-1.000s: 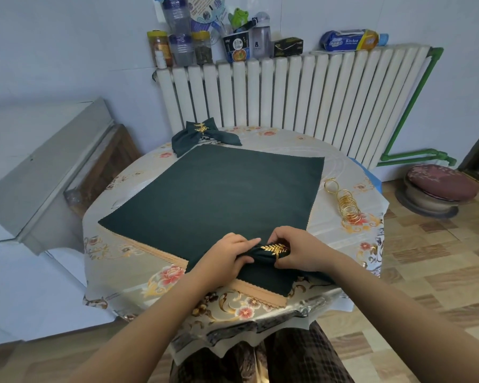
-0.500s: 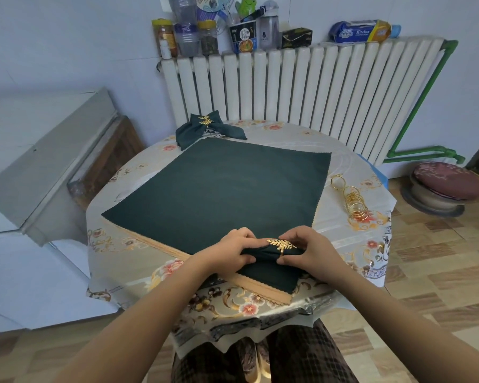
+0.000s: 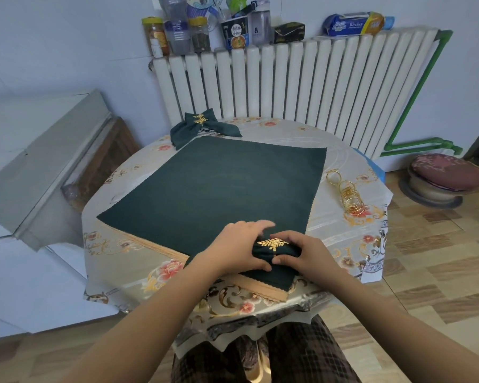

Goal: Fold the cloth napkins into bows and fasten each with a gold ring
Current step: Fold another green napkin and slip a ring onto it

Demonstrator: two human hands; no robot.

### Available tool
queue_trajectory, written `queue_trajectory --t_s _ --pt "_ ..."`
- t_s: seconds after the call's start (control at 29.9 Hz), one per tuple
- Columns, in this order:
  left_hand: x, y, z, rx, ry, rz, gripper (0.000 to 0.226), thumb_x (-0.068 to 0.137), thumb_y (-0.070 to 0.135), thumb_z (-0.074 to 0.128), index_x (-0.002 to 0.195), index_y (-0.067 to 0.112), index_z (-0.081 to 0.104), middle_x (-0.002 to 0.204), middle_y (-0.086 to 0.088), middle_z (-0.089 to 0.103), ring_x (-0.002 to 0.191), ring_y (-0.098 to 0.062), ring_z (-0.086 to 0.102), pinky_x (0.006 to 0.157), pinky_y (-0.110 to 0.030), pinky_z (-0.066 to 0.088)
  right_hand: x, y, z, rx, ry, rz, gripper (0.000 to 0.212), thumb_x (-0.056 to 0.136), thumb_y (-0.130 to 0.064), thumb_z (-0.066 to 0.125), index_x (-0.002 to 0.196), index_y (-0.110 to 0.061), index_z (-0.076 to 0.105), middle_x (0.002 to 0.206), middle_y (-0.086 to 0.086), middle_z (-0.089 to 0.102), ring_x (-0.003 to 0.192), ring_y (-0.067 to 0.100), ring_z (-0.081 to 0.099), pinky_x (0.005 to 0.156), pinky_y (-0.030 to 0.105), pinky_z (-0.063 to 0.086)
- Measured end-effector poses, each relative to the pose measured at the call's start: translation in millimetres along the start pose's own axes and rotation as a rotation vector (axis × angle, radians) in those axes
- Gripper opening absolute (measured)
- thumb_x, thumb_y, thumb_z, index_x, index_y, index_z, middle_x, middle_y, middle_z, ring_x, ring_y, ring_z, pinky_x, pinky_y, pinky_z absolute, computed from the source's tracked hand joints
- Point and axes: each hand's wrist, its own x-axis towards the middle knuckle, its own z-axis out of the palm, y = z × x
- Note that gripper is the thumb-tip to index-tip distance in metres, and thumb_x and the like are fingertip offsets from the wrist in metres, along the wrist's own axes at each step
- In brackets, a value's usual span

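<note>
Both hands met at the near edge of the round desk (image 3: 116, 244). Left hand (image 3: 234, 250) curled round the left side of a gathered dark green napkin (image 3: 263, 254), its thumb tucked under the bundle and its fingers arched over the top. Right hand (image 3: 304, 254) gripped the right side of the same bundle, fingers bent over it and thumb pressed against its near face. Between the two hands sat a gold leaf ring (image 3: 273, 243), already round the middle of the gathered cloth.

Behind the desk stood a white radiator (image 3: 302, 87), its top crowded with jars, bottles and packets. A floral cloth covered the desk. On it lay a large stack of flat green napkins (image 3: 219, 186), spread square, with a tan scalloped edge showing beneath its near side; the held bundle rested on the near right corner of this stack. A finished green bow (image 3: 202, 128), fastened with its own gold ring, lay at the far left corner, just beside the stack. Right of the stack, apart from it, a row of spare gold rings (image 3: 349, 197) lay on the cloth.
</note>
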Motion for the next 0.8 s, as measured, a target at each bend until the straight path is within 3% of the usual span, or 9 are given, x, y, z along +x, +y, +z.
queue_trajectory --t_s 0.1,0.27,0.4,0.63,0.8 --pt "5.0 8.4 7.4 -0.123 0.000 0.040 0.075 0.074 0.037 0.077 0.140 0.031 0.041 0.137 0.012 0.049 0.125 -0.007 0.043 0.104 -0.023 0.033 -0.4 2.3 0.9 0.009 0.020 0.008 0.038 0.072 -0.025 0.080 0.101 -0.035 0.057 0.094 -0.021 0.065 0.087 -0.002 0.060 0.071 0.008 0.044" --pt "1.0 -0.5 19.6 -0.190 0.150 0.074 0.049 0.078 0.036 0.073 0.124 0.032 0.058 0.117 0.014 0.062 0.109 -0.004 0.052 0.095 -0.027 0.043 2.4 6.3 1.9 0.051 0.030 0.048 0.034 0.072 -0.027 0.080 0.094 -0.030 0.054 0.092 -0.018 0.068 0.087 0.001 0.061 0.072 0.018 0.049" --pt "-2.0 4.2 25.7 -0.151 0.238 0.108 0.039 0.080 0.040 0.069 0.116 0.026 0.060 0.111 0.013 0.063 0.102 -0.005 0.054 0.087 -0.025 0.044 2.4 5.2 1.6 0.088 0.038 0.055 0.031 0.071 -0.024 0.080 0.091 -0.024 0.056 0.081 -0.023 0.067 0.078 -0.004 0.059 0.064 0.011 0.042" --pt "-7.5 -0.1 22.0 -0.283 0.195 0.029 0.027 0.077 0.032 0.069 0.101 0.029 0.058 0.096 0.016 0.057 0.089 -0.001 0.053 0.078 -0.025 0.047 3.3 5.8 1.1 0.140 0.039 0.060 0.026 0.073 -0.020 0.079 0.089 -0.024 0.058 0.086 -0.015 0.071 0.082 -0.003 0.063 0.068 0.013 0.045" --pt "-20.6 -18.3 13.9 -0.232 0.169 -0.027 0.031 0.078 0.027 0.070 0.107 0.030 0.058 0.103 0.018 0.057 0.095 0.002 0.051 0.085 -0.022 0.046 3.5 5.7 2.1 0.136 0.048 0.060 0.030 0.074 -0.018 0.079 0.090 -0.028 0.055 0.092 -0.019 0.069 0.088 -0.004 0.062 0.068 0.010 0.045"
